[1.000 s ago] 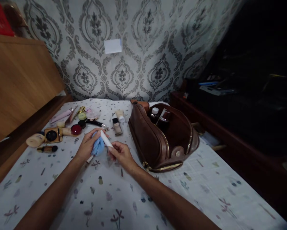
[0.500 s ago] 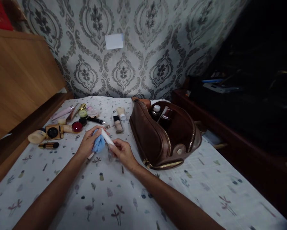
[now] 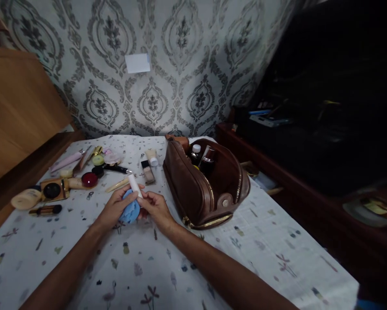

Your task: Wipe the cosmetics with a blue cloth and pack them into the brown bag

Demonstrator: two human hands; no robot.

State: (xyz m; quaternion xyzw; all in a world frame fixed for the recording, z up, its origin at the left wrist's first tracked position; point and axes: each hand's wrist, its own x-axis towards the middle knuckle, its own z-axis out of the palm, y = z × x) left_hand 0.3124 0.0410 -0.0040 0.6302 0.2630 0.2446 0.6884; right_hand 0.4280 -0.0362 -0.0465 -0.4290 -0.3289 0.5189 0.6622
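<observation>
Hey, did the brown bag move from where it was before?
No. The brown bag sits in the same place against the white rectangle on the wall; both just appear farther left because the view shifted.

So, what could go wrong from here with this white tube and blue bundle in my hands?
The white tube could slip, as your left hand also grips the soft-looking blue bundle.
Your right hand might knock the black-capped bottle just beyond it.
The brown bag is unzipped, so bottles inside could spill if it tipped.
</observation>
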